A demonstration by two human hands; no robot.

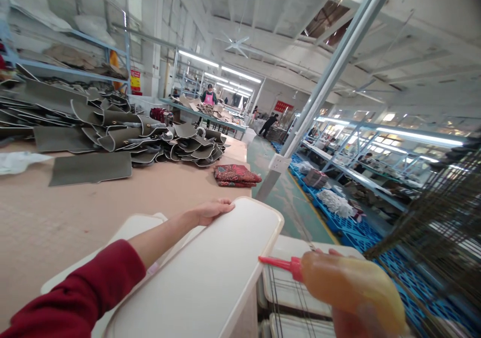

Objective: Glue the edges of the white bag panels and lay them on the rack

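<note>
My left hand (212, 211) grips the far left edge of a white rounded-corner panel (203, 268), which is tilted over the front of the table. My right hand (343, 323) is wrapped round a squeeze bottle (338, 280) of amber liquid, blurred by motion. The bottle's red nozzle (276, 263) points left, its tip at the panel's right edge. Part of another white panel (131, 227) lies on the table beneath my left forearm. Most of my right hand is hidden behind the bottle.
Grey-green cut pieces (112, 122) are heaped across the table (180, 187), with a folded red patterned cloth (236, 175) near its right edge. More white panels (296, 293) are stacked below right. A metal post (311, 107) rises beyond; blue pallets (338, 222) line the aisle. Other people work farther back.
</note>
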